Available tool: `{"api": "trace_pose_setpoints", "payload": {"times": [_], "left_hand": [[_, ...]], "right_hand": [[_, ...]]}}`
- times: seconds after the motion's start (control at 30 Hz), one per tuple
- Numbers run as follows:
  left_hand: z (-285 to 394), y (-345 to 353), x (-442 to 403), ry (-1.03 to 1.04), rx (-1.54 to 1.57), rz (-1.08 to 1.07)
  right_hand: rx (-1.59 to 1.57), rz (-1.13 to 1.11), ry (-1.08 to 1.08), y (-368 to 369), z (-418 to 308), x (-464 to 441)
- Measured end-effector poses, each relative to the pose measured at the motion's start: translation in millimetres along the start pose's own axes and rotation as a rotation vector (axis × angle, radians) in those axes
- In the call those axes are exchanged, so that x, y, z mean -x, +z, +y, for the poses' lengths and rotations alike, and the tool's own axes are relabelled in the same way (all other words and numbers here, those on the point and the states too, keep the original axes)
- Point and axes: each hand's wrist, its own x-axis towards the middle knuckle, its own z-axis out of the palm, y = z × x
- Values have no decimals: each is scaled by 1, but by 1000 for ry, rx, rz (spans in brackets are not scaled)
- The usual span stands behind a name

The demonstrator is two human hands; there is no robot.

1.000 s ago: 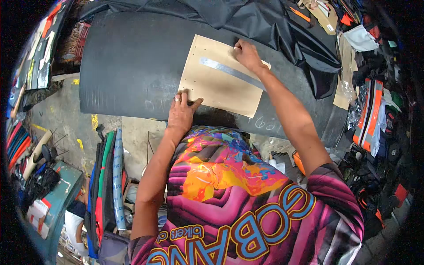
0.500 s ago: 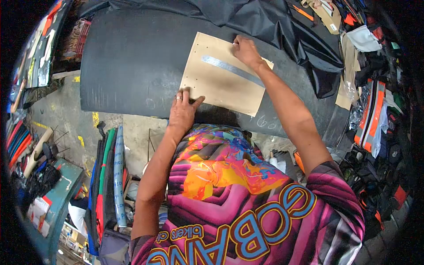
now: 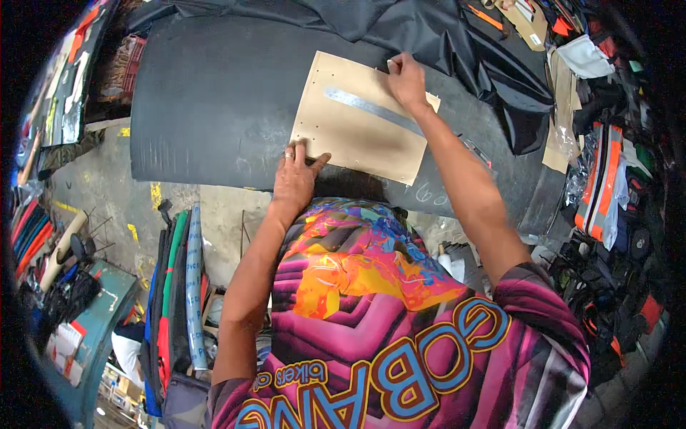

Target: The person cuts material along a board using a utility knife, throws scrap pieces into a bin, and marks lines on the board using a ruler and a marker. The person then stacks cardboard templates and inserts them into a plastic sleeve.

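A tan cardboard template (image 3: 357, 136), with small holes along its left side and a silvery strip across it, lies flat on black sheet material (image 3: 214, 107). My left hand (image 3: 294, 177) presses its near left corner, fingers spread, a ring on one finger. At the template's far edge, my right hand (image 3: 409, 82) is closed in a pinch on a small white piece of chalk (image 3: 391, 65), its tip close to the edge. Any line under this hand is too faint to make out. Pale handwritten marks (image 3: 429, 195) show on the black sheet near the template's right corner.
Crumpled black fabric (image 3: 429, 36) runs along the back of the work surface. Rolled materials (image 3: 193, 286) stand upright at the lower left, near a green table (image 3: 107, 300). An orange and grey reflective strip (image 3: 600, 182) hangs among clutter on the right.
My right hand has slid a little to the right along the template's far edge, with the chalk in its fingers. The left hand still presses the near left corner.
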Motion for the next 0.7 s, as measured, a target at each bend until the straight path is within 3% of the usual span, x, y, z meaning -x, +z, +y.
{"api": "trace_pose_setpoints", "payload": {"times": [0.1, 0.23, 0.3, 0.37, 0.7], "left_hand": [[-3, 6, 0, 47, -63, 45], [-5, 8, -1, 1, 13, -44], [-5, 10, -2, 51, -7, 79], [-6, 10, -4, 53, -11, 67], [-10, 17, -13, 96, -20, 101]], "right_hand": [[-100, 96, -52, -15, -2, 32], [-173, -142, 27, -18, -16, 113], [-210, -278, 33, -10, -15, 151], [-161, -406, -198, 5, -7, 182], [-94, -334, -208, 32, -4, 210]]}}
